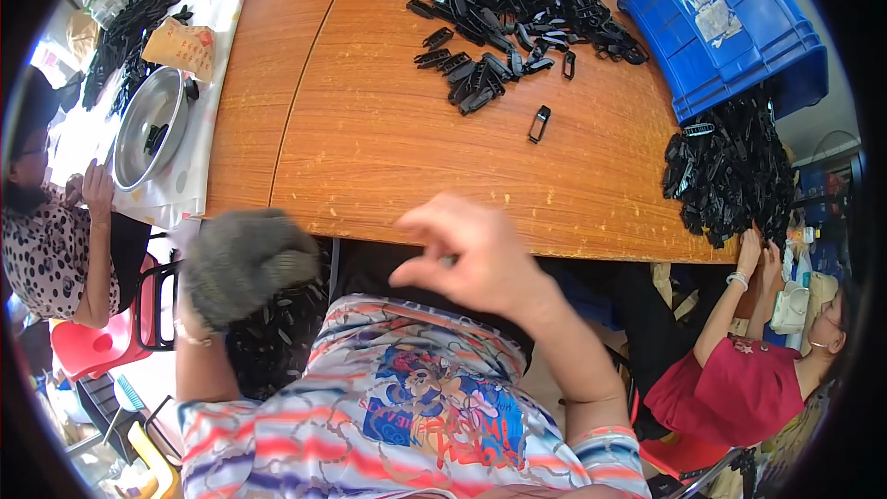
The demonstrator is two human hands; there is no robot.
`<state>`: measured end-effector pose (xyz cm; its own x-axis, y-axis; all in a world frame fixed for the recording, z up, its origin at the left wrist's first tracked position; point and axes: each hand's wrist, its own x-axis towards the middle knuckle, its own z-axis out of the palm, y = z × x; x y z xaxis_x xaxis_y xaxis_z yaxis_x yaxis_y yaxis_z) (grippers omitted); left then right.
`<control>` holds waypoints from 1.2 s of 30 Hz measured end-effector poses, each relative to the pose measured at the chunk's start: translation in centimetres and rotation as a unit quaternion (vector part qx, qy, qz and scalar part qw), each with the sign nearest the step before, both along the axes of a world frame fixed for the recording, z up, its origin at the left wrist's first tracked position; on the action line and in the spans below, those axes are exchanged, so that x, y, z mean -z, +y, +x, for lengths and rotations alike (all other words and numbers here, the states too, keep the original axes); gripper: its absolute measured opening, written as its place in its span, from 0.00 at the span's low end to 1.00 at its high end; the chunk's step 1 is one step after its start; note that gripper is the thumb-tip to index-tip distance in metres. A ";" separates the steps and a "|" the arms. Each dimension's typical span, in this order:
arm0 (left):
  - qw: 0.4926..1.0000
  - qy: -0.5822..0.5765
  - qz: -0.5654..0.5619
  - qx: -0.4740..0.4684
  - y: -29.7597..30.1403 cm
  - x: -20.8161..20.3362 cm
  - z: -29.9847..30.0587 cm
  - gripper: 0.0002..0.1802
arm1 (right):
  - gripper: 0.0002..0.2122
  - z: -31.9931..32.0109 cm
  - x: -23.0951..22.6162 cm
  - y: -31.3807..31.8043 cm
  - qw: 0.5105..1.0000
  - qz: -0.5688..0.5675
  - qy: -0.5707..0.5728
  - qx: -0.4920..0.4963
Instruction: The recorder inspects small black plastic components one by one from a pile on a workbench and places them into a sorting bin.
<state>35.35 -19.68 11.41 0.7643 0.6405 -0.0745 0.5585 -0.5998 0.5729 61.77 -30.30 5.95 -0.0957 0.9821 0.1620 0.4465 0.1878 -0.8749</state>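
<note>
My left hand (249,263) wears a dark grey-green knitted glove and is raised at the table's front edge. Motion smears its fingers, so whether it grips anything is hidden. Beneath it, a heap of small black plastic parts (277,337) shows beside my lap. My bare right hand (467,254) hovers over the front edge, its thumb and curled fingers apart, with no held part visible. Farther out, one black oblong plastic frame (540,125) lies alone on the wooden table (388,148). Another loose frame (569,65) rests near the large pile of similar black parts (490,0).
At the far right, a tipped blue plastic crate (730,28) stands by another black pile (730,171), where a person in red (730,388) works. On the left, a metal basin (152,129) sits on a white cloth near a person in a spotted top (55,240).
</note>
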 end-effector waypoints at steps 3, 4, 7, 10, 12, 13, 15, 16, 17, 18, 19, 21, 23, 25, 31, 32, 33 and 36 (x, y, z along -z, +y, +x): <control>0.993 -0.061 0.078 -0.059 1.1 -1.7 -2.4 0.14 | 0.10 5.3 0.4 1.3 0.982 0.080 -0.029 0.170; 0.990 -0.058 0.099 -0.086 1.5 -1.9 -1.3 0.13 | 0.09 7.6 0.2 1.9 0.970 0.074 -0.081 0.215; 0.985 -0.107 0.128 -0.043 3.2 -1.3 4.7 0.14 | 0.14 11.5 0.5 4.2 0.920 0.030 -0.232 0.315; 0.962 -0.164 0.208 0.074 5.5 2.1 11.1 0.18 | 0.15 11.4 0.1 6.9 0.874 -0.029 -0.360 0.325; 0.947 -0.133 0.286 0.055 5.7 4.3 15.1 0.19 | 0.15 11.6 0.6 7.6 0.844 -0.063 -0.423 0.323; 0.947 -0.133 0.286 0.055 6.0 4.9 16.4 0.19 | 0.16 11.8 0.8 7.8 0.856 -0.062 -0.412 0.306; 0.927 -0.087 0.355 0.086 6.5 6.1 18.7 0.18 | 0.17 12.1 0.8 7.5 0.866 -0.065 -0.401 0.291; 0.918 -0.075 0.378 0.095 6.9 6.9 19.3 0.16 | 0.17 12.1 0.6 7.2 0.891 -0.059 -0.348 0.286; 0.918 -0.074 0.378 0.095 7.3 7.5 19.5 0.16 | 0.16 12.0 0.5 7.0 0.913 -0.052 -0.293 0.279; 0.921 -0.066 0.373 0.089 7.4 7.8 19.7 0.16 | 0.16 12.0 0.4 6.6 0.913 -0.054 -0.292 0.279; 0.924 -0.058 0.368 0.083 7.5 8.0 19.8 0.15 | 0.14 11.9 0.3 6.3 0.944 -0.087 -0.139 0.286; 0.925 -0.072 0.364 0.076 7.5 8.2 20.0 0.15 | 0.13 11.8 0.6 5.8 0.951 -0.118 0.019 0.286; 0.926 -0.088 0.362 0.071 7.4 8.0 20.3 0.14 | 0.13 11.8 1.6 5.4 0.956 -0.031 0.076 0.281; 0.921 -0.148 0.354 0.070 7.2 7.7 20.5 0.14 | 0.12 11.6 2.1 5.4 0.952 -0.009 0.090 0.292; 0.913 -0.032 0.389 0.121 6.9 7.9 21.7 0.13 | 0.09 11.6 3.1 4.5 0.955 0.028 -0.089 0.283; 0.913 -0.032 0.388 0.121 6.8 8.0 21.6 0.13 | 0.10 11.5 3.1 4.2 0.939 0.077 -0.224 0.250; 0.916 -0.043 0.371 0.144 6.7 8.1 21.4 0.13 | 0.11 11.4 2.9 3.9 0.947 0.044 -0.206 0.241; 0.916 -0.063 0.353 0.178 6.9 8.3 21.5 0.13 | 0.10 11.9 2.4 3.0 0.949 0.050 -0.227 0.213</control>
<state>56.88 -12.75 3.14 0.9080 0.2031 0.3665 0.2113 -0.9773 0.0182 73.68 -27.27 3.57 0.2244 0.9292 0.2938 0.8271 -0.0222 -0.5617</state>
